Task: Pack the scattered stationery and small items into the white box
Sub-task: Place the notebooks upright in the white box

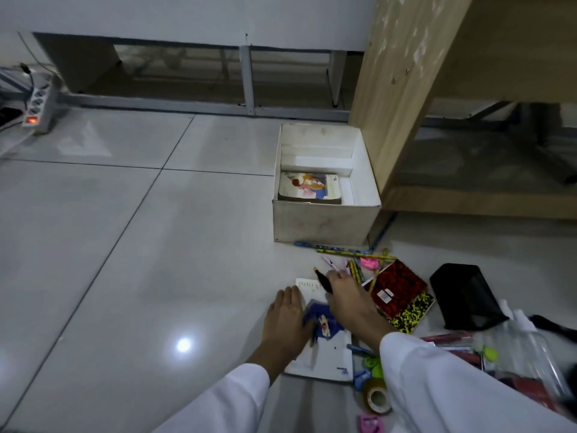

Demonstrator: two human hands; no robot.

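White box (324,223) stands on floor tiles beyond both hands, one book (309,187) inside. Left hand (288,317) lies flat, fingers relaxed, on white notebook (327,354). Right hand (346,295) pinches black pen (323,281) above it.

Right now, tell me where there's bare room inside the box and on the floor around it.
Inside the white box, a book fills the near left; the strip to its right and the far part are bare. The floor left of the box is open tile. It is crowded from the pencils at the box's front back to the tape roll, where both hands work.
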